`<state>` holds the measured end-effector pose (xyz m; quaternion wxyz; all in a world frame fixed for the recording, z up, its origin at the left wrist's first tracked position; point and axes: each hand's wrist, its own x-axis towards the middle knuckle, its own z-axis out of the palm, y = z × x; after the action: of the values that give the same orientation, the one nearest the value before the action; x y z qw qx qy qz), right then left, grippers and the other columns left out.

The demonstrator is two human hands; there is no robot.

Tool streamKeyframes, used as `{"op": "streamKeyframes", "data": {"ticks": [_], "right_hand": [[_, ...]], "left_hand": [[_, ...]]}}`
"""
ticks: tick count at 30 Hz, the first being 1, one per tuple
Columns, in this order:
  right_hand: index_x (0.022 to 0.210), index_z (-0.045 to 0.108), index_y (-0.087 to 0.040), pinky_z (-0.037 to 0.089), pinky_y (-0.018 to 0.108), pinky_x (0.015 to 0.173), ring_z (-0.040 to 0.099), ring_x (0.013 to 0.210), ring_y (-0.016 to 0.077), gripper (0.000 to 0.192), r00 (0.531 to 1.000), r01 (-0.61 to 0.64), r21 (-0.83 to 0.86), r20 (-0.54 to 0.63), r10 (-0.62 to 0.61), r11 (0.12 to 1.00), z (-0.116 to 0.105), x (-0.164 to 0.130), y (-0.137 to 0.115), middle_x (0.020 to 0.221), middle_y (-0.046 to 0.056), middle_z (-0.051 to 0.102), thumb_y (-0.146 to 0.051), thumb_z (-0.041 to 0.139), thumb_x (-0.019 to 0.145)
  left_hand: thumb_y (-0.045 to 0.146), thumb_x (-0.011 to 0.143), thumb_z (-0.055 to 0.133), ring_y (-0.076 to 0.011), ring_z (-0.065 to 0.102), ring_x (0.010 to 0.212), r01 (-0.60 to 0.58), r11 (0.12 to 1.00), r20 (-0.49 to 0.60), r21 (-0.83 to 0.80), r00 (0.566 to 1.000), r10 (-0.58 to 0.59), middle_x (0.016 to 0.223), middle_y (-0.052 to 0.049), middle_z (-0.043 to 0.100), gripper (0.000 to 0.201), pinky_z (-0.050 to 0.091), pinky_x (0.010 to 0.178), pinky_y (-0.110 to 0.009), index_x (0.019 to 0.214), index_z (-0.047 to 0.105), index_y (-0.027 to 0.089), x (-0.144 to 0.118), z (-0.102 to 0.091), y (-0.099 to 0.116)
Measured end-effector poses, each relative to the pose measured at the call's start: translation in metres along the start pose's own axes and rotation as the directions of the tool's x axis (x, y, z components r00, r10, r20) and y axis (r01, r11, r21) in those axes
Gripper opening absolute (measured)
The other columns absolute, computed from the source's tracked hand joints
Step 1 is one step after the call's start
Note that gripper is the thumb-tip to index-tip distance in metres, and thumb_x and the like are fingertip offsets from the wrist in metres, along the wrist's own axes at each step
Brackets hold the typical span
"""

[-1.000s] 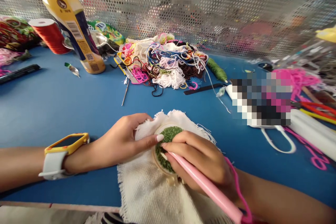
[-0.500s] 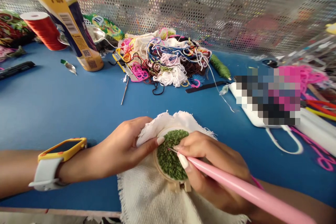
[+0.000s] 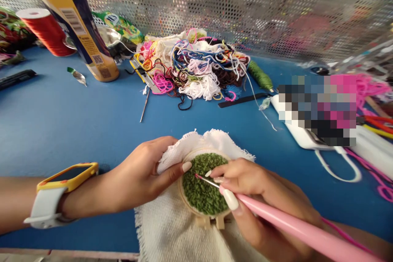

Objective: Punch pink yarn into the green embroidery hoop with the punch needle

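Observation:
My left hand (image 3: 138,178) grips the far left side of a small round embroidery hoop (image 3: 183,203), thumb on top at its edge. Off-white cloth (image 3: 166,229) with frayed edges is stretched in the hoop and hangs out around it. Dense green yarn loops (image 3: 202,196) fill the round. In my right hand (image 3: 267,188) is a punch needle (image 3: 276,217) with a pink handle, pinched near its metal shaft. Its tip, with a bit of pink yarn, is over the green loops; whether it touches them I cannot tell. Pink yarn (image 3: 345,233) trails past my right wrist.
A tangled yarn heap (image 3: 199,65) lies beyond the hoop on the blue table. A yellow bottle (image 3: 80,28) and red thread spool (image 3: 47,32) stand at the back left. White device (image 3: 291,127) and pink scissors (image 3: 385,192) lie right. A perforated metal panel (image 3: 260,12) rises behind.
My right hand has drawn back slightly to the right and down, so more of the needle shaft and green loops show. My left hand keeps its hold on the hoop.

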<state>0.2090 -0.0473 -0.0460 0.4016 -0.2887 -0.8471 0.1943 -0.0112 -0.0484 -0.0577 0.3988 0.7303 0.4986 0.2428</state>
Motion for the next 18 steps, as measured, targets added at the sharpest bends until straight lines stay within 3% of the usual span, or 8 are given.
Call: {"op": "streamKeyframes", "data": {"ticks": [18], "right_hand": [[0.085, 0.058, -0.02, 0.061, 0.028, 0.062, 0.07, 0.073, 0.0192, 0.023, 0.999, 0.017, 0.01, 0.026, -0.018, 1.0, 0.0021, -0.0028, 0.0009, 0.075, 0.005, 0.069, -0.004, 0.05, 0.072]], "left_hand": [[0.038, 0.09, 0.051, -0.0095, 0.046, 0.062, 0.006, 1.0, -0.002, 0.019, 1.0, -0.006, 0.073, 0.001, 0.056, 0.023, 0.04, 0.055, -0.018, 0.088, 0.058, 0.016, 0.0003, -0.0009, -0.0008]]}}
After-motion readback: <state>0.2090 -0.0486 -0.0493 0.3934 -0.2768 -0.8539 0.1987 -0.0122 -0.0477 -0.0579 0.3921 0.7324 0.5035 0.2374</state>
